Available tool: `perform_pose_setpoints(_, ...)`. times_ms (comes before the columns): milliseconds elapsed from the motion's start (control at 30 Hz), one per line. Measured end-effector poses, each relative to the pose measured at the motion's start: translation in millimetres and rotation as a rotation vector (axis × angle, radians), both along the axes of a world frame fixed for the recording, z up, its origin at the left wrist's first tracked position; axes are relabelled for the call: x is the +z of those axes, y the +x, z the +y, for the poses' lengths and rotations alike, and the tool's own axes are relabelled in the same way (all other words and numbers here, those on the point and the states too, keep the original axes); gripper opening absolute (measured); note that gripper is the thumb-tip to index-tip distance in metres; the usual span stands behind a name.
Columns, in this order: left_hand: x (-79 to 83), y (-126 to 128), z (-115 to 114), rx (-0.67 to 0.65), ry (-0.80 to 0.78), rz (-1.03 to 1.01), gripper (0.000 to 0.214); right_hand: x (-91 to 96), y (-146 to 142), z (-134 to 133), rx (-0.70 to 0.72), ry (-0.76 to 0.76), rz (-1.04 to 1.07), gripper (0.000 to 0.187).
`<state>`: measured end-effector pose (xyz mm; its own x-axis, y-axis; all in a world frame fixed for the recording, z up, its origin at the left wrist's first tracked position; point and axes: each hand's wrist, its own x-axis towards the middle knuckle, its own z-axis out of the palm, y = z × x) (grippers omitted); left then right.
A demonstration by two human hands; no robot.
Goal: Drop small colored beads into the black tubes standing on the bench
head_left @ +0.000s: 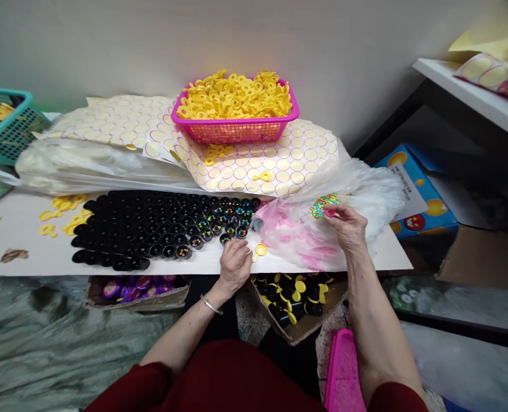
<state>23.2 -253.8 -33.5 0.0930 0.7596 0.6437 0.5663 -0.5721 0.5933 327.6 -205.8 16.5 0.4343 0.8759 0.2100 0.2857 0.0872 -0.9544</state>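
My right hand (350,226) pinches a small pink scoop-like piece (330,213) between thumb and fingers. It is at the mouth of a clear plastic bag (318,243), beside the multicoloured beads (321,205) inside. My left hand (235,264) rests at the table's front edge with loosely bent fingers, holding nothing I can see. Its fingertips are close to a black cup (225,238); whether they touch is unclear. Just right of them lies a yellow ring piece (260,249). Rows of black cups (168,226) stand to the left, and several at the right end contain coloured beads.
A pink basket (236,133) heaped with yellow ring pieces stands at the back on printed sheets (309,154). Below the table edge are boxes of black-and-yellow pieces (296,297) and purple items (137,289). A teal basket (4,143) sits far left, a blue box (421,194) right.
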Motion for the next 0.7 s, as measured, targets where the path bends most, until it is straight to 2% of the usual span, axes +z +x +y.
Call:
perform_pose_setpoints(100, -2.4, 1.6, -3.0, 0.019, -0.016, 0.002, 0.011, 5.4, 8.0, 3.8, -0.071, -0.057, -0.321, 0.016)
perform_pose_setpoints(167, -5.4, 0.6, -6.2, -0.019, -0.021, 0.056, 0.013, 5.1, 18.2, 10.7, -0.089, -0.13, -0.584, 0.003)
perform_pose_setpoints(233, -9.3, -0.9, -8.5, -0.052, -0.041, 0.124, 0.015, 0.0, 28.3, 21.8, -0.062, -0.149, -0.715, 0.017)
perform_pose_setpoints(333, -14.6, -1.5, -9.2, -0.066, -0.067, 0.194, 0.017, -12.9, 36.5, 42.4, 0.008, -0.055, -0.65, 0.039)
perform_pose_setpoints(400, -15.7, -0.1, -8.8, -0.078, -0.064, 0.217, 0.019, -20.5, 37.3, 55.5, 0.055, -0.071, -0.627, 0.045)
perform_pose_setpoints(500, -12.5, 1.6, -8.9, -0.086, -0.024, 0.188, 0.019, -26.6, 36.5, 68.4, 0.153, -0.222, -0.685, 0.039)
perform_pose_setpoints(567, -8.3, -2.4, -11.0, -0.064, 0.001, 0.138, 0.018, -28.2, 35.4, 68.5, 0.192, -0.203, -0.623, 0.028)
perform_pose_setpoints(633, -4.5, -14.6, -16.1, -0.026, 0.029, 0.101, 0.017, -28.5, 32.1, 60.9, 0.132, -0.087, -0.44, 0.023)
perform_pose_setpoints(700, -2.3, -36.3, -24.6, 0.015, 0.053, 0.091, 0.014, -26.1, 24.0, 47.5, 0.016, -0.001, -0.211, 0.023)
